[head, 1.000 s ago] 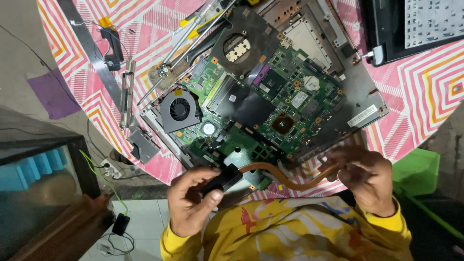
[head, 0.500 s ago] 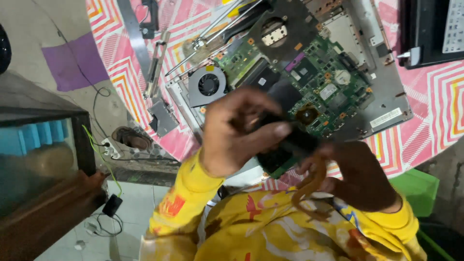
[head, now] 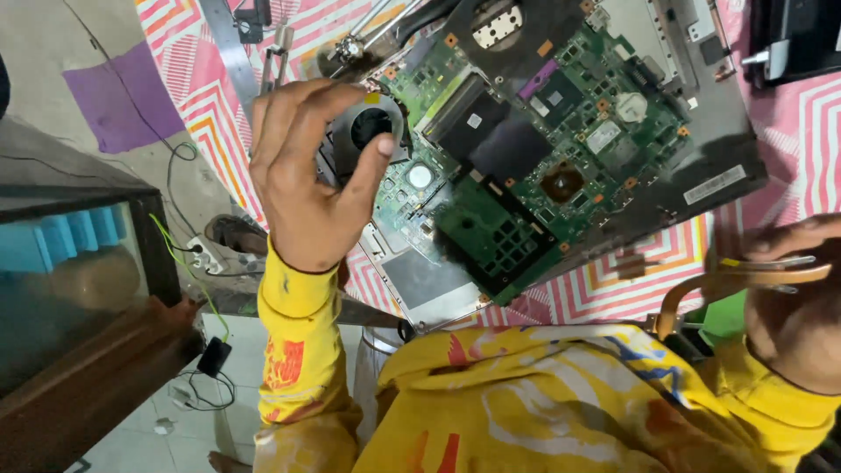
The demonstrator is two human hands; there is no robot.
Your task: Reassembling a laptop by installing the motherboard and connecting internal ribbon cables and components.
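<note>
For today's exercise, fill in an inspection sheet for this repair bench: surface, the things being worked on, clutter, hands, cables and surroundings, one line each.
Surface: round table under a pink zigzag cloth.
Job's things: opened laptop base with green motherboard; round fan; copper heat pipe.
Clutter: metal strip and hinge parts at the table's far edge; dark laptop part at the right.
Hands: left hand raised over the fan, holding nothing visible; right hand grips the copper heat pipe.
Cables: green wire; black adapter on the floor.
Surroundings: grey floor, purple patch, dark cabinet.
</note>
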